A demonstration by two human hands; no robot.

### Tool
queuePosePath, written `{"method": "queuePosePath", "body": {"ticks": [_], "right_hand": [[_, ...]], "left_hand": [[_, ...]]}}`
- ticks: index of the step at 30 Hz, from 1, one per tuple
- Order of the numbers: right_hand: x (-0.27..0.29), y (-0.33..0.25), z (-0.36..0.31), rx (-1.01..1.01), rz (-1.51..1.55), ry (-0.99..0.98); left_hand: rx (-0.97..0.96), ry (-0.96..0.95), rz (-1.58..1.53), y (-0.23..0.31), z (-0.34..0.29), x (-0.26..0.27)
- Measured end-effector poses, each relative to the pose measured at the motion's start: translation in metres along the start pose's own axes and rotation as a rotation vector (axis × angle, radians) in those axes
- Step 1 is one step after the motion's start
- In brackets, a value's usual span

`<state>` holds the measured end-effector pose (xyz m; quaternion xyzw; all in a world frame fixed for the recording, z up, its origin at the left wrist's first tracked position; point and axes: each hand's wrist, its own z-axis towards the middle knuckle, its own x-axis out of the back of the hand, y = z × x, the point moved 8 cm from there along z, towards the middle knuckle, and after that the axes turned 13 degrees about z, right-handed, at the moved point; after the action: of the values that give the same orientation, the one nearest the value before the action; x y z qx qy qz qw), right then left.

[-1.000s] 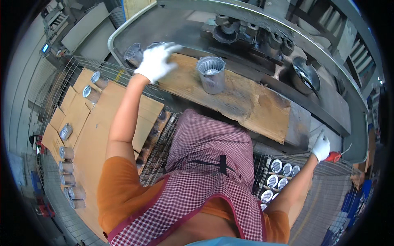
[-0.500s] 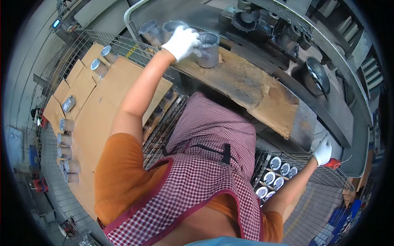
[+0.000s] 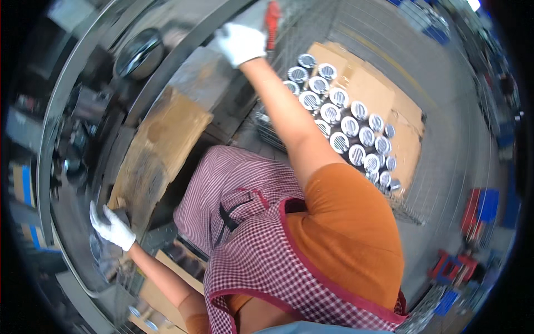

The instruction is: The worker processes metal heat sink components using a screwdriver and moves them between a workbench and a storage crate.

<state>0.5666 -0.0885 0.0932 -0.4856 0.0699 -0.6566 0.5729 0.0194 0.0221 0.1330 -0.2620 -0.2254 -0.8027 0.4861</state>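
My left hand (image 3: 113, 229), in a white glove, is at the left over the end of the cardboard-topped bench (image 3: 150, 142). Its fingers and thumb are apart, with nothing seen between them. Blurred grey cup-shaped parts (image 3: 102, 255) stand close beside it. At the upper middle, my white-gloved right hand (image 3: 243, 45) reaches to the bench's metal end. Motion smears its fingers, so I cannot make out whether they hold anything. A red-handled tool (image 3: 271, 25) lies just right of that hand.
Several round parts with slotted silver tops (image 3: 339, 111) stand in rows on cardboard (image 3: 384, 89) within a wire cage at the right. A dark bowl (image 3: 139, 53) sits behind a metal rail (image 3: 183, 47). More cardboard (image 3: 169, 292) with cylindrical parts is at lower left.
My view and body have turned to the right, bringing the rows of silver-topped parts into full view. My left hand, earlier at a grey cup, now has its fingers spread.
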Motion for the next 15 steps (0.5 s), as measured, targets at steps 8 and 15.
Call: {"method": "queuePosePath", "body": {"ticks": [8, 15], "right_hand": [[0.009, -0.001, 0.000, 0.051, 0.058, 0.036], [0.016, -0.003, 0.000, 0.014, 0.066, -0.012]], "left_hand": [[-0.196, -0.567, 0.218, -0.006, -0.043, -0.133], [-0.134, -0.516, 0.142, -0.005, -0.041, -0.129]]}}
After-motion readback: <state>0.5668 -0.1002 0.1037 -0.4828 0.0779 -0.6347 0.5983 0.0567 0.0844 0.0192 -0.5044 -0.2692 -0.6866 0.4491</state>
